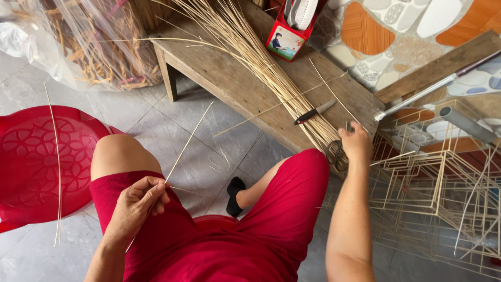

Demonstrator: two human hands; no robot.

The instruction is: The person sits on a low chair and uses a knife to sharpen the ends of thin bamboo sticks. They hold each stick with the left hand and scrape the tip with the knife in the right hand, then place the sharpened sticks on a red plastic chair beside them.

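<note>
Counts, head view: 2 hands, left hand (pixel 136 204) and right hand (pixel 356 142). 1 wooden counter (pixel 229 78). 1 big bundle of thin cane strips (pixel 261 57), too many to count. 1 single strip (pixel 185 146) pinched in the left hand, 1 more strip (pixel 56 172) lying over the red plastic chair (pixel 42 162). 1 knife (pixel 314 112). 1 pair of scissors (pixel 336 152). 1 red carton (pixel 286 37). 1 clear plastic bag (pixel 83 42). 1 stack of strip frames (pixel 433 183), number unclear.
</note>
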